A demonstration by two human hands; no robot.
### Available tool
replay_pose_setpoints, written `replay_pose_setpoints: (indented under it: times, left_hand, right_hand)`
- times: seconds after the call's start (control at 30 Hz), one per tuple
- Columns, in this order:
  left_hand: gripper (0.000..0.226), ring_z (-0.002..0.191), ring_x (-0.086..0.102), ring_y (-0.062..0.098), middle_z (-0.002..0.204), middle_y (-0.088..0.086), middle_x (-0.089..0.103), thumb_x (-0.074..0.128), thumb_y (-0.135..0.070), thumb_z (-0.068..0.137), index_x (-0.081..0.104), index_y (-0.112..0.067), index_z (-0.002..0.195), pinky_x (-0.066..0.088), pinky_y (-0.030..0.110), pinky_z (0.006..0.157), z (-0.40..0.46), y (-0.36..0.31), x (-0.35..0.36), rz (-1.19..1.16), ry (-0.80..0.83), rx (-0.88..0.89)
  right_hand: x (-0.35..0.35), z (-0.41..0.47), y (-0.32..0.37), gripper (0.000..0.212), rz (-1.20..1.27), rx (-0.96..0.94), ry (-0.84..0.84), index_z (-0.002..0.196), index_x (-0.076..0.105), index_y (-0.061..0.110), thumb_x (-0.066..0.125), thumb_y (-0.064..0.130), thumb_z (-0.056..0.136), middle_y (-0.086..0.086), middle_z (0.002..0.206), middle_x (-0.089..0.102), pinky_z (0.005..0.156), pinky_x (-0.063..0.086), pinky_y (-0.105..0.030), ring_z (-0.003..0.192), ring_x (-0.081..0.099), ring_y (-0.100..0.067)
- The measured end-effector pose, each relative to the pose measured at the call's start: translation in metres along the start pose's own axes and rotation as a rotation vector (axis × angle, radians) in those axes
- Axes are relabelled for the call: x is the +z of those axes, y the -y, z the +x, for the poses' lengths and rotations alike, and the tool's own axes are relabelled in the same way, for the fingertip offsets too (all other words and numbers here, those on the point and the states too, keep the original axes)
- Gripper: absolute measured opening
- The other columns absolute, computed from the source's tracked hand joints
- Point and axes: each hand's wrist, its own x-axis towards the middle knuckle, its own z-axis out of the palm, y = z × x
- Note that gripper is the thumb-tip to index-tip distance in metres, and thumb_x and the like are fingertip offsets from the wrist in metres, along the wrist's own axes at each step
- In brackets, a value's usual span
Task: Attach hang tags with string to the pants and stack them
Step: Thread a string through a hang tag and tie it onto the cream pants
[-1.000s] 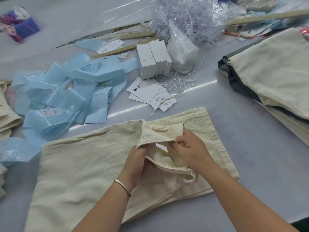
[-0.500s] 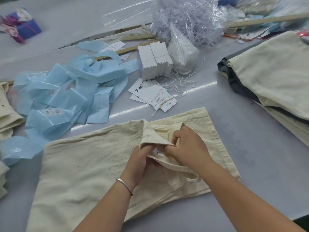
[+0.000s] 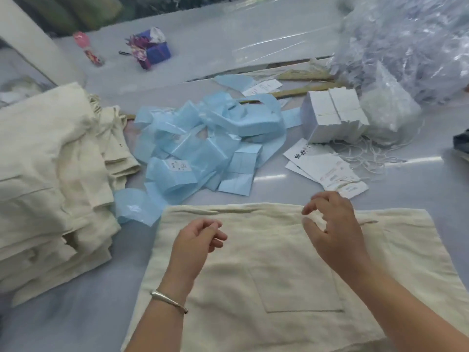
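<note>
Grey bench (image 3: pixel 76 321) is covered by cream pants (image 3: pixel 291 275) laid flat, pocket upward. Above them, the left hand (image 3: pixel 195 240) and right hand (image 3: pixel 332 229) are held with loosely curled fingers, each grip empty. Loose hang tags (image 3: pixel 327 168) lie just beyond; folded pants are stacked (image 3: pixel 45 189) at left.

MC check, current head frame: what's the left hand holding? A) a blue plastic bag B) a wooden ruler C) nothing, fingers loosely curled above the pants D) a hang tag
C: the left hand hovers with loosely curled fingers above the cream pants and nothing shows in its grasp; the loose hang tags and the blue bags lie farther back on the table.
</note>
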Motion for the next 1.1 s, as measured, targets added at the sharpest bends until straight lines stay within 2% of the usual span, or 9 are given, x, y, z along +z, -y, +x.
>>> replay_pose_setpoints:
  times: [0.13, 0.2, 0.33, 0.5, 0.63, 0.73, 0.9, 0.97, 1.1]
  left_hand:
    - [0.008, 0.086, 0.062, 0.027, 0.082, -0.001, 0.063, 0.065, -0.023, 0.089, 0.06, -0.018, 0.091, 0.049, 0.039, 0.08, 0.029, 0.025, -0.082, 0.113, -0.514, -0.071]
    - [0.041, 0.098, 0.061, 0.031, 0.097, 0.002, 0.058, 0.071, -0.035, 0.084, 0.052, -0.013, 0.112, 0.05, 0.046, 0.091, 0.046, 0.028, -0.101, 0.128, -0.602, -0.116]
    - [0.059, 0.075, 0.062, 0.024, 0.089, -0.004, 0.053, 0.078, -0.043, 0.077, 0.039, -0.017, 0.114, 0.058, 0.038, 0.066, 0.075, 0.019, -0.101, -0.086, -0.561, -0.22]
    - [0.025, 0.078, 0.066, 0.029, 0.082, 0.007, 0.065, 0.069, -0.03, 0.087, 0.057, -0.009, 0.09, 0.057, 0.047, 0.078, 0.102, 0.023, -0.106, 0.019, -0.554, -0.142]
    - [0.047, 0.034, 0.054, 0.016, 0.04, 0.004, 0.057, 0.06, -0.031, 0.095, 0.057, -0.002, 0.059, 0.044, 0.019, 0.038, 0.107, 0.023, -0.114, -0.049, -0.429, -0.196]
    - [0.059, 0.027, 0.046, 0.017, 0.038, 0.009, 0.053, 0.05, -0.045, 0.097, 0.055, -0.005, 0.053, 0.03, 0.014, 0.032, 0.106, 0.014, -0.115, -0.196, -0.281, -0.316]
    - [0.029, 0.072, 0.073, 0.016, 0.078, 0.004, 0.075, 0.054, -0.033, 0.098, 0.068, -0.013, 0.082, 0.049, 0.017, 0.052, 0.113, 0.002, -0.104, -0.412, -0.333, 0.007]
    - [0.006, 0.089, 0.068, 0.008, 0.088, -0.009, 0.073, 0.067, -0.029, 0.09, 0.071, -0.024, 0.089, 0.05, 0.017, 0.068, 0.115, 0.002, -0.099, -0.167, -0.44, 0.208]
    - [0.029, 0.107, 0.055, 0.009, 0.104, -0.018, 0.06, 0.077, -0.035, 0.079, 0.07, -0.028, 0.106, 0.048, 0.025, 0.086, 0.122, -0.005, -0.087, 0.232, -0.442, 0.392]
  right_hand:
    - [0.068, 0.024, 0.046, 0.011, 0.028, -0.117, 0.137, 0.086, 0.063, 0.016, 0.066, 0.007, 0.079, 0.005, 0.101, 0.052, 0.078, 0.042, -0.029, 0.101, 0.044, -0.017]
    - [0.101, 0.039, 0.068, 0.012, 0.01, -0.17, 0.203, 0.089, 0.062, 0.017, 0.065, 0.009, 0.08, 0.003, 0.1, 0.054, 0.077, 0.038, -0.028, 0.099, 0.045, -0.018]
    - [0.156, 0.092, 0.114, 0.036, 0.02, -0.18, 0.32, 0.121, 0.055, 0.018, 0.058, 0.01, 0.086, 0.002, 0.122, 0.056, 0.093, 0.039, -0.032, 0.115, 0.047, -0.019]
    - [0.203, 0.176, 0.155, 0.071, -0.118, -0.226, 0.512, 0.15, 0.023, 0.026, 0.048, 0.007, 0.087, -0.002, 0.151, 0.032, 0.108, 0.033, -0.036, 0.137, 0.031, -0.021]
    - [0.218, 0.21, 0.159, 0.07, -0.258, -0.213, 0.672, 0.146, 0.035, 0.024, 0.066, 0.019, 0.084, -0.005, 0.141, 0.045, 0.103, 0.04, -0.036, 0.128, 0.043, -0.023]
    - [0.221, 0.213, 0.156, 0.031, -0.338, -0.243, 0.726, 0.105, 0.066, 0.019, 0.076, 0.028, 0.078, 0.001, 0.102, 0.065, 0.088, 0.047, -0.031, 0.097, 0.059, -0.017]
    - [0.208, 0.196, 0.154, 0.008, 0.214, -0.066, 0.664, 0.079, 0.069, 0.009, 0.076, 0.006, 0.077, -0.001, 0.07, 0.065, 0.066, 0.045, -0.024, 0.066, 0.058, -0.012]
    - [0.199, 0.185, 0.153, 0.011, 0.426, 0.066, 0.619, 0.085, 0.069, 0.01, 0.075, 0.004, 0.078, -0.005, 0.071, 0.069, 0.063, 0.047, -0.02, 0.062, 0.061, -0.01]
    - [0.19, 0.162, 0.15, 0.032, 0.676, 0.203, 0.585, 0.106, 0.069, 0.018, 0.072, 0.0, 0.08, -0.013, 0.082, 0.074, 0.062, 0.048, -0.018, 0.066, 0.066, -0.012]
